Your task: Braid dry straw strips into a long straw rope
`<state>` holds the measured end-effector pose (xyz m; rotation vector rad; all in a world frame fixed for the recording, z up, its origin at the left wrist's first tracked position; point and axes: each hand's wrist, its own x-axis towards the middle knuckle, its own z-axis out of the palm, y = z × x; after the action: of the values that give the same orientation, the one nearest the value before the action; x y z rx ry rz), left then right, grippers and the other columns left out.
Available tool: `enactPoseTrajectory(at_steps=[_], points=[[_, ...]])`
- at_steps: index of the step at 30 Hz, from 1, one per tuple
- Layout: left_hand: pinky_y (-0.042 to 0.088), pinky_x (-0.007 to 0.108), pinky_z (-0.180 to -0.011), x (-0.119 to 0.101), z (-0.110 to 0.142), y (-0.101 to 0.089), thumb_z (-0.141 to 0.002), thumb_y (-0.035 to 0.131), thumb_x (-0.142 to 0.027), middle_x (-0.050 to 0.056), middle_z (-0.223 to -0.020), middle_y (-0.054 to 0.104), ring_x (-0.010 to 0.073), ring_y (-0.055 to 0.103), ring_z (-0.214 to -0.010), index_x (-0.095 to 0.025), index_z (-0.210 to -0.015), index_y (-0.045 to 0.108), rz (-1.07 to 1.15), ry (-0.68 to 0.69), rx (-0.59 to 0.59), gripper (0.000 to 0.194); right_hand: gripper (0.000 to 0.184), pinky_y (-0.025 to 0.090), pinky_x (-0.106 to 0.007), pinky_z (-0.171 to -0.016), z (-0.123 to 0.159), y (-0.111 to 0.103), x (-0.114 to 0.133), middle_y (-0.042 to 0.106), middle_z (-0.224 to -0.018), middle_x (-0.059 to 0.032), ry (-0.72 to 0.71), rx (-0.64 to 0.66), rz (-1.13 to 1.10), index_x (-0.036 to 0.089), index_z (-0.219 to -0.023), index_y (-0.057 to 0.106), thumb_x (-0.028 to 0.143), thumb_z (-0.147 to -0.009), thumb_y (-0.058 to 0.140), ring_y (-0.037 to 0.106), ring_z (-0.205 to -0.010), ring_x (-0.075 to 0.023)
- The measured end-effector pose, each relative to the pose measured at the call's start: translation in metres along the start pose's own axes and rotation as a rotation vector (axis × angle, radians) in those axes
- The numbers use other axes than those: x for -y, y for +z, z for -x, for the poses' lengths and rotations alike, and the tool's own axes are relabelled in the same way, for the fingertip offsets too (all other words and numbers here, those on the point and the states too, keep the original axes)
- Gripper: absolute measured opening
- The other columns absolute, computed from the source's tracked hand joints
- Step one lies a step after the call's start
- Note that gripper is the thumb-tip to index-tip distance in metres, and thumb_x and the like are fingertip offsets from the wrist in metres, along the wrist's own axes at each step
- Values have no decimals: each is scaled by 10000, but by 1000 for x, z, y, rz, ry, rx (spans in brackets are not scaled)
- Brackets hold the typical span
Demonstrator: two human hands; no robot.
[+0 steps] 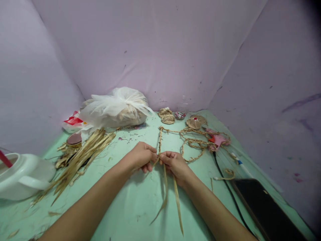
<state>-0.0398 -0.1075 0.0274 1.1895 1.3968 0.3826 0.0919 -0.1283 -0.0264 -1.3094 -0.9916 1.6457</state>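
Note:
My left hand (142,156) and my right hand (175,163) meet at the middle of a pale green table (140,207), fingers pinched on the near end of a braided straw cord (159,140). The braid runs away from me to a tangle of braided cord (198,144) at the right. Loose flat straw strips (175,197) hang from my fingers toward me. Both hands are closed on the straw.
A pile of dry straw strips (80,155) lies at the left, next to a white mug (23,175) and a white plastic bag (116,107). Small woven coasters (168,117) lie at the back. A pink glue gun (217,140), a black cable (227,185) and a dark phone (265,207) are at the right.

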Motion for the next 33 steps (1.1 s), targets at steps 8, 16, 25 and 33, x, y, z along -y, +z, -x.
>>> enactPoseTrajectory(at_steps=[8, 16, 25, 33], points=[[123, 173, -309, 14, -13, 7, -594, 501, -198, -77, -361, 284, 34, 225, -285, -154, -515, 454, 93, 37, 160, 103, 167, 198, -183, -402, -3, -13, 6, 417, -437, 59, -111, 92, 204, 127, -607, 524, 284, -639, 568, 281, -377, -36], [142, 188, -363, 26, -25, 16, -501, 490, -124, -62, -364, 273, 38, 221, -370, -140, -424, 437, -169, 158, -155, 96, 156, 325, -206, -538, 3, -15, 5, 573, -610, -13, -496, -47, 956, 142, -703, 595, 156, -725, 441, 477, -563, -101], [94, 200, -364, 20, -17, 29, -490, 433, -64, -76, -351, 203, 32, 173, -347, -160, -425, 357, 125, 64, -154, 139, 205, 278, -260, -505, 35, 11, 25, 609, -665, -77, -347, -321, 1419, 162, -666, 639, 207, -721, 447, 527, -558, -153], [85, 206, -357, 16, -12, 23, -472, 431, -60, -71, -340, 227, 26, 155, -338, -151, -412, 373, 177, 34, -80, 124, 254, 280, -256, -489, 42, 30, 16, 604, -729, -89, -352, -234, 1520, 142, -867, 635, 120, -715, 433, 542, -565, -152]])
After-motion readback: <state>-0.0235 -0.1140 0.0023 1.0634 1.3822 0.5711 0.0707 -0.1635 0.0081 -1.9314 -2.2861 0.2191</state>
